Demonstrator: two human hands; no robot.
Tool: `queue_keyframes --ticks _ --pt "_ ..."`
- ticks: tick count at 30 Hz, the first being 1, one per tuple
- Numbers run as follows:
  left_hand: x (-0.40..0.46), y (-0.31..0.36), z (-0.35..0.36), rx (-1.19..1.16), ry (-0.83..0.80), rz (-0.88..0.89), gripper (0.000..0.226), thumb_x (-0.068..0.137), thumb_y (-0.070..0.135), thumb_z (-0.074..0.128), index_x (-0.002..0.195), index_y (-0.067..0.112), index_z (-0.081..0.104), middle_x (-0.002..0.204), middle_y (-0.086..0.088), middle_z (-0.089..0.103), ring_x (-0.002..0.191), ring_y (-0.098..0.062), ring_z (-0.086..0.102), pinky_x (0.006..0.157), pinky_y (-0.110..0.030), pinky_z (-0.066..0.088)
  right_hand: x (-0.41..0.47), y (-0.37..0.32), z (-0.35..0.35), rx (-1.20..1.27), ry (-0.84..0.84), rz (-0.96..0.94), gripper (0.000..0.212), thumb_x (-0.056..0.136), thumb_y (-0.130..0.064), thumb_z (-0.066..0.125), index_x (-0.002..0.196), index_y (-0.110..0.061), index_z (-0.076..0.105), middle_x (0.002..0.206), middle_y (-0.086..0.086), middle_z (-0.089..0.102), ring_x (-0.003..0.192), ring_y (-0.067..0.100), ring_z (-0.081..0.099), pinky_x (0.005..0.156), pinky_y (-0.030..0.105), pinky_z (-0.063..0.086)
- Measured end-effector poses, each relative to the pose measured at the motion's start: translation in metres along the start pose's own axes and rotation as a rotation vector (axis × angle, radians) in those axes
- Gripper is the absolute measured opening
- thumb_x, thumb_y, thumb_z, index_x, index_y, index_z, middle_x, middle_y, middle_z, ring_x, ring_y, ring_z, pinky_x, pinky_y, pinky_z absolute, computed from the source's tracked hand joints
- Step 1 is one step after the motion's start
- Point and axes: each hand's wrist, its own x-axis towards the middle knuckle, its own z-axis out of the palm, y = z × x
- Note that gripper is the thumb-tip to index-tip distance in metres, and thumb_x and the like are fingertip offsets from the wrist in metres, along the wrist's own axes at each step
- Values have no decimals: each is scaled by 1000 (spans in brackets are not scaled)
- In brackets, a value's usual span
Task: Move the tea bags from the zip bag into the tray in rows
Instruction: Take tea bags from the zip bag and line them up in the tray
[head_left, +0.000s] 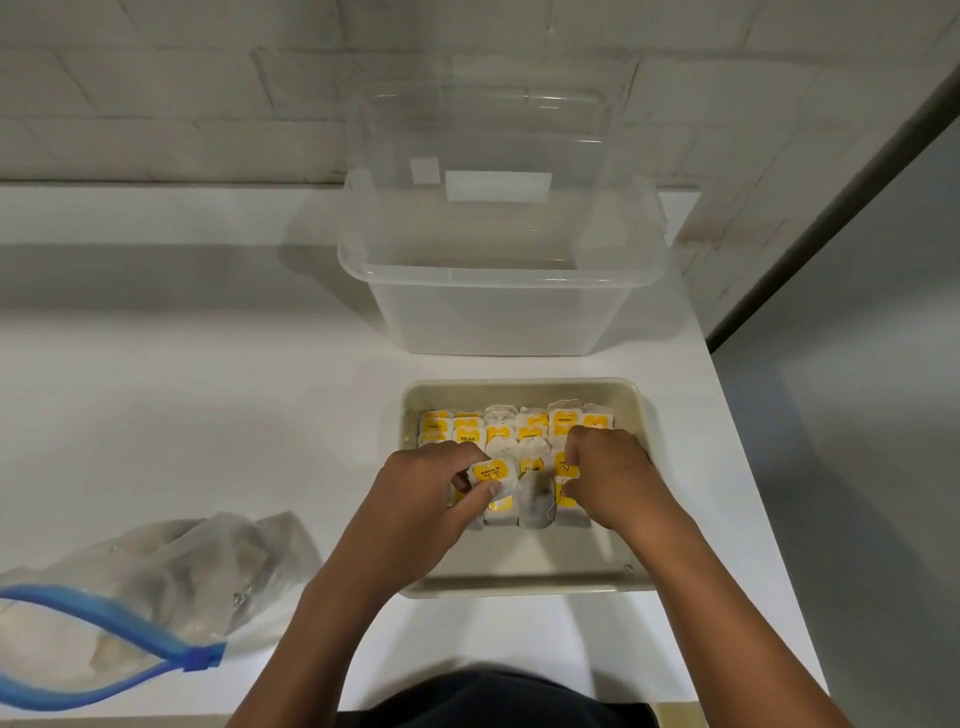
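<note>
Looking from the lower left of the frame, I saw the zip bag (156, 587) lying open on the white surface (182, 415), pale tea bags blurred inside. At centre my left hand (431, 499) pinched one yellow-tagged tea bag (491, 475) over the tray (524, 582). Rows of tea bags (519, 431) filled its far half. My right hand (608, 478) had fingers curled onto tags there. A clear tub (498, 306) stood behind.
</note>
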Motion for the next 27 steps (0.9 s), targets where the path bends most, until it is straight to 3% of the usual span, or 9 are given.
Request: queue_keyframes --ticks 3,7,10,12,16,19,21,27 --pt "3 -1 4 -16 -18 13 9 88 35 73 84 29 67 77 19 52 76 0 56 64 -6 34 -12 5 -10 142 90 15 28 91 -13 63 118 -19 60 114 3 65 104 24 62 83 31 53" --pt "16 6 16 -37 -50 -10 22 89 31 69 71 20 63 69 9 51 71 -9 53 62 -14 37 -34 19 -25 392 268 48 18 94 -13 56 107 -23 63 97 1 68 78 26 67 71 41 59" --pt "30 20 30 27 -192 3 30 93 30 62 69 12 59 66 2 55 68 -10 50 58 -14 33 -45 29 -30 456 370 69 10 95 -18 59 101 -23 65 85 -4 70 71 19 63 69 33 55" --pt "41 31 41 54 -307 26 31 95 31 60 70 11 60 66 1 57 65 -13 50 59 -22 36 -49 34 -30 463 418 94 6 95 -21 61 98 -23 67 76 -8 67 71 14 60 66 27 48" --pt "61 47 67 81 -445 8 23 90 32 65 74 16 62 68 1 63 68 -16 56 65 -32 46 -49 41 -23 490 392 128 6 95 -25 61 97 -24 67 73 -12 64 69 3 55 59 16 38" --pt "66 56 82 145 -487 35 9 89 33 65 85 25 65 75 9 63 76 -15 59 70 -31 51 -47 43 -21 501 380 134 7 95 -26 61 100 -25 66 77 -9 68 81 14 61 66 25 41" --pt "69 60 89 219 -511 54 15 89 35 62 100 26 70 81 6 64 83 -20 62 71 -33 52 -46 45 -21 508 385 137 9 95 -28 60 101 -25 66 79 -7 70 87 17 61 71 27 43" --pt "76 63 99 383 -470 21 10 87 25 61 92 25 70 92 -6 66 84 -28 63 62 -30 43 -42 46 -19 482 385 138 12 95 -32 59 103 -27 65 86 -6 72 87 20 61 73 30 49"
